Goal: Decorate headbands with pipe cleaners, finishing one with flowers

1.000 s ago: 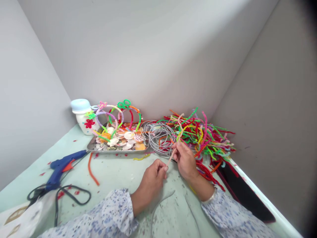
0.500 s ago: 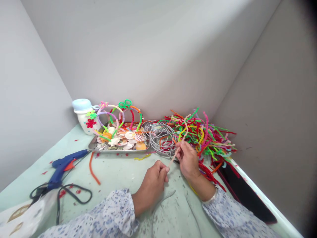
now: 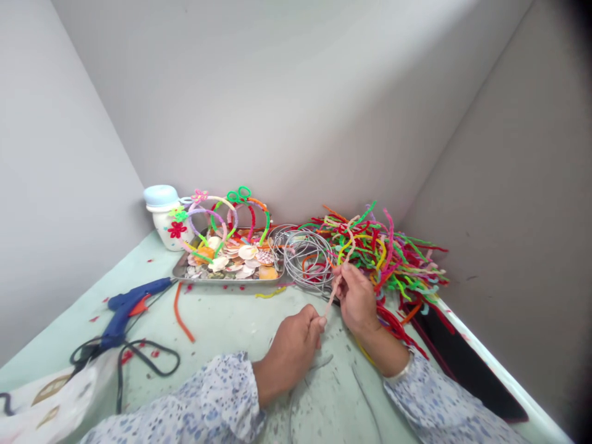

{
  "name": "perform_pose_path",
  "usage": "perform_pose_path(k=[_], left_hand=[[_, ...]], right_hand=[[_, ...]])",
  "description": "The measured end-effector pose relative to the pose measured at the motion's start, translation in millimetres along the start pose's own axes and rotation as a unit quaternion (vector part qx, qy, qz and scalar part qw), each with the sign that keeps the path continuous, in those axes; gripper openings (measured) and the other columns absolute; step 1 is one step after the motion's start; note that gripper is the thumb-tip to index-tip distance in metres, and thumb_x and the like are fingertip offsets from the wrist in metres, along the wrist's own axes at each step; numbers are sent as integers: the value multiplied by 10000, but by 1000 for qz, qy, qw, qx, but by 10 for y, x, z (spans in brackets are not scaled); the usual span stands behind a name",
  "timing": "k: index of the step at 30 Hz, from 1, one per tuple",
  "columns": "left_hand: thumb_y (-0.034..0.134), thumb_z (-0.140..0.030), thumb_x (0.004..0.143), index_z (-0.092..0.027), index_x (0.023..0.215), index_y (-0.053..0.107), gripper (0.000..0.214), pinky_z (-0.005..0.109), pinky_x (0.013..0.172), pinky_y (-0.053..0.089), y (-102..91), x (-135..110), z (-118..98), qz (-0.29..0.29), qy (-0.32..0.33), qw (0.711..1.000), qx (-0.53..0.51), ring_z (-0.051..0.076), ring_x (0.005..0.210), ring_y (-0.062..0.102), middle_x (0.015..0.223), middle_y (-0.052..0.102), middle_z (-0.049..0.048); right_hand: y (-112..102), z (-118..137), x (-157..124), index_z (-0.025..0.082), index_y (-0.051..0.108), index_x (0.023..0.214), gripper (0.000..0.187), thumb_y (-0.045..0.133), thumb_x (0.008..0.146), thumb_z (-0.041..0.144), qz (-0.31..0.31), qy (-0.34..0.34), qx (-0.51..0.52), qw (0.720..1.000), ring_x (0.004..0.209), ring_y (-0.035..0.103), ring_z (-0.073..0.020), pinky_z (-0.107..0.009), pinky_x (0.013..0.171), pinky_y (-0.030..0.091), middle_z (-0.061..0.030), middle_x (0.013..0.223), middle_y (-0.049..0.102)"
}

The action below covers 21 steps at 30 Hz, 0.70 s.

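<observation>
A pale pink pipe cleaner (image 3: pixel 332 298) runs slantwise between my two hands. My left hand (image 3: pixel 296 343) is closed, pinching its lower end between thumb and curled fingers. Higher up, my right hand (image 3: pixel 355 298) grips the same strand with thumb and fingertips, and a kinked length sticks up past it toward the heap. Just behind my right hand lies a loose coil of grey wire (image 3: pixel 308 259). To its right spreads a tangled heap of coloured pipe cleaners (image 3: pixel 393 253). Cut lengths of grey wire (image 3: pixel 365 394) rest on the table below my hands.
A metal tray (image 3: pixel 231 282) holds shells, with several decorated headbands (image 3: pixel 252 213) standing over it. Behind its left end is a white jar (image 3: pixel 164 219) with a blue lid. At left lie a blue glue gun (image 3: pixel 123 314) with its cord and a white packet (image 3: pixel 60 394).
The whole view has shifted slightly, so things appear a little further right. Both hands keep their hold on the pink pipe cleaner, with little change in pose.
</observation>
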<state>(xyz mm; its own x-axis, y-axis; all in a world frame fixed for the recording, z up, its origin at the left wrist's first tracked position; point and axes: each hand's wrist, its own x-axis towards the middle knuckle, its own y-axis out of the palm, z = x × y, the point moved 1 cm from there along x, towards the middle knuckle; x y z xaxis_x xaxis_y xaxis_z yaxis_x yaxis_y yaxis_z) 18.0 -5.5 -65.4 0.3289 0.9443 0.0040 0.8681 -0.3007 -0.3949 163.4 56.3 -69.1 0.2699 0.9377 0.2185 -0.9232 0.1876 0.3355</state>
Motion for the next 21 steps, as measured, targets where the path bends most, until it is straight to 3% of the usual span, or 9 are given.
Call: perform_pose_path(k=[6,9,15,17,21], left_hand=[[434,-389,882,-196,758,531,249,241,575,348,-11,-29,-57,15,20,998,-62,132,599,507,658,562,-16],[449,-417,881,-179,816,551,267,242,620,377,-34,-16,-84,5,47,990,-133,133,651,518,691,559,-12],[500,-410,861,-158,751,516,275,213,498,325,-63,72,-57,-11,29,970,-242,87,510,400,597,457,-46],[501,-410,859,-152,710,509,298,208,478,317,-74,90,-39,-18,25,969,-243,79,489,386,584,457,-43],[482,-409,869,-148,685,510,321,206,452,309,-86,100,-9,-17,13,972,-235,74,454,378,551,455,-42]], right_hand=[[4,-3,17,187,609,704,254,570,832,403,32,40,40,998,431,397,-91,-218,406,274,36,506,478],[38,15,-34,177,617,695,261,561,841,386,116,94,27,988,426,388,-85,-218,415,262,33,509,488],[118,42,-176,166,654,758,242,564,846,372,277,155,-26,948,474,466,-106,-238,463,303,15,579,536],[117,36,-178,169,658,786,227,575,840,373,289,156,-31,944,492,482,-112,-243,473,307,10,606,553],[75,25,-125,171,672,829,212,594,835,369,230,115,-43,965,474,413,-96,-239,469,266,38,522,481]])
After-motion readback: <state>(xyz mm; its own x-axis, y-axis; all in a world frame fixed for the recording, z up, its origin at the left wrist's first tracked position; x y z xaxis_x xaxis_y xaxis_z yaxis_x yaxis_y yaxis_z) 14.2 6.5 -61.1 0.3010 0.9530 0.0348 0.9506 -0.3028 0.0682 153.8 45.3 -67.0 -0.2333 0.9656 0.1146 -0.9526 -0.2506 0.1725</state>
